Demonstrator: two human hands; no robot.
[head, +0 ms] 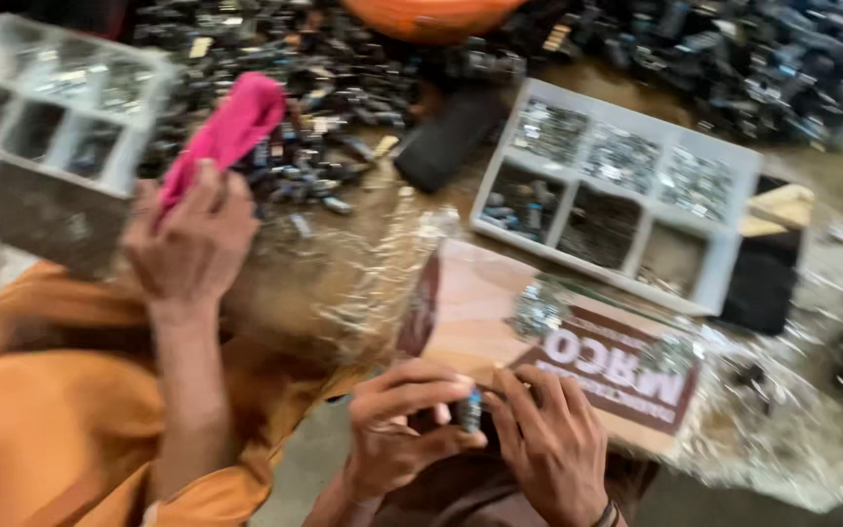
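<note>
Dark grey little part (469, 411), maybe a small metal fitting, too blurry to call, is pinched between the fingertips of both hands at bottom centre. Left hand (404, 422) and right hand (550, 444) are both closed on it. Just above sits a cardboard box lid (500, 312) under plastic wrap. Beyond that, upper right, a grey divided tray (729, 256) of small parts. Far left, another person in orange lifts a hand (192, 239) holding a pink cloth (231, 127).
</note>
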